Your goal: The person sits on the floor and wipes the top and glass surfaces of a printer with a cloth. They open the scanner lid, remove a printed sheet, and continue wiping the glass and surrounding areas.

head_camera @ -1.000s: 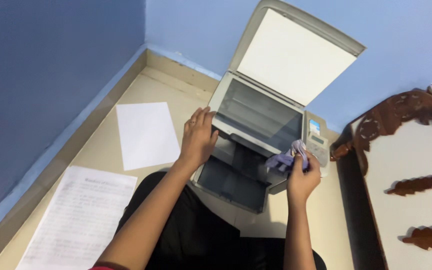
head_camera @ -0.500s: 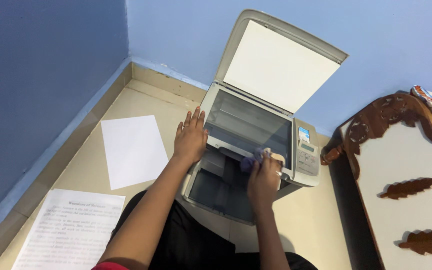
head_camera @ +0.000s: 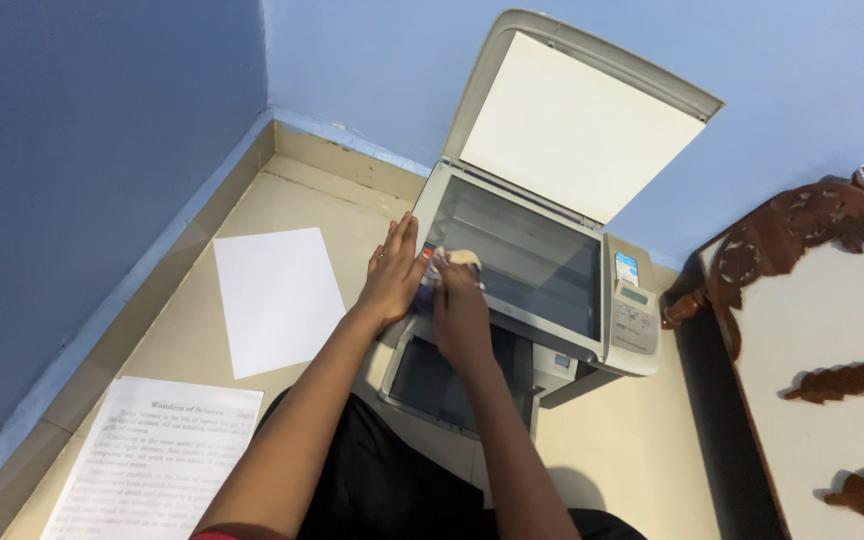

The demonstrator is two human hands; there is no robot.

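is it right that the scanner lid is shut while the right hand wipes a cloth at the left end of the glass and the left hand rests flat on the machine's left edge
Not quite: the grey flatbed scanner's lid stands raised open, as the head view shows. The rest holds: the right hand presses a small pale cloth at the left end of the dark scanner glass, and the left hand rests flat on the machine's left edge.
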